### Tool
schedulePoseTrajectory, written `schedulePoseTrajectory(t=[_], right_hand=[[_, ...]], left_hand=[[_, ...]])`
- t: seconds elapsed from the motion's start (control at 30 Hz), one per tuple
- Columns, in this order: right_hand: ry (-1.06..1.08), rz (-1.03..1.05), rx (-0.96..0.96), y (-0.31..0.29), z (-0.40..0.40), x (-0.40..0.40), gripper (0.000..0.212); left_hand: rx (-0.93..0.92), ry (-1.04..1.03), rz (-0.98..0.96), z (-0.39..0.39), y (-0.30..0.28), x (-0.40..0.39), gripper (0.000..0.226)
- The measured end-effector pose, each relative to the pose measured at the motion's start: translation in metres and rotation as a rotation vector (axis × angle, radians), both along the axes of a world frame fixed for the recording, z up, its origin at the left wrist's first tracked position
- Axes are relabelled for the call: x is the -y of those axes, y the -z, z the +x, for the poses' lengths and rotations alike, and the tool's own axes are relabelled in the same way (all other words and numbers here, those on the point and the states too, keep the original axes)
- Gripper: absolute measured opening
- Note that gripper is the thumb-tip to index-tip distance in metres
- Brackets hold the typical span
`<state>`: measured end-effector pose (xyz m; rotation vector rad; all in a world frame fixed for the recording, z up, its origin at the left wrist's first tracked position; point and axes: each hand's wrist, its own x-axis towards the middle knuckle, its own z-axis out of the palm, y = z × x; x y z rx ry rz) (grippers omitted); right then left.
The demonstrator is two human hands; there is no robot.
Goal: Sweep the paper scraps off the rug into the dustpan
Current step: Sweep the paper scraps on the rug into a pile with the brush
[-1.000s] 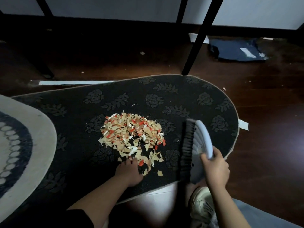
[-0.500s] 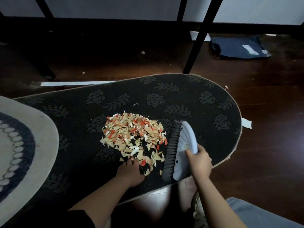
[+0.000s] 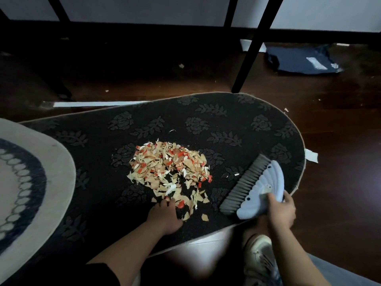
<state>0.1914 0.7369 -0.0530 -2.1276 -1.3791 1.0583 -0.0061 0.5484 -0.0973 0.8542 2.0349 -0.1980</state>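
One heap of paper scraps (image 3: pixel 168 172) sits mid-rug (image 3: pixel 237 118); right hand (image 3: pixel 281 211) grips the brush (image 3: pixel 254 187) just right of it, bristle line running near-to-far; left hand (image 3: pixel 165 216) rests at the heap's near edge, grip unclear; no dustpan visible.

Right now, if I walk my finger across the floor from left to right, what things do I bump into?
Pale round rug → left hand → pile of paper scraps → hand brush → right hand, all over the dark rug.

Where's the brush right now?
In the head view, the brush is at lower right, gripped by the right hand near the dark rug's right end, bristles just right of the scrap pile.
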Motion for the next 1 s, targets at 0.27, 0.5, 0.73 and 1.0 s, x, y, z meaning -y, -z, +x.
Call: schedulePoseTrajectory(t=[0.27, 0.5, 0.73, 1.0], right_hand=[[-0.034, -0.102, -0.011, 0.012, 0.003, 0.026, 0.046], [-0.223, -0.111, -0.022, 0.0, -0.004, 0.032, 0.035], [-0.04, 0.069, -0.057, -0.02, 0.009, 0.008, 0.046], [-0.033, -0.076, -0.057, 0.018, -0.002, 0.037, 0.038]], left_hand=[[-0.003, 0.016, 0.009, 0.005, 0.001, -0.003, 0.078], [-0.016, 0.025, 0.022, 0.012, -0.004, -0.007, 0.079], [-0.013, 0.023, 0.023, 0.01, -0.005, -0.007, 0.079], [-0.012, 0.012, 0.0, 0.004, -0.003, 0.002, 0.079]])
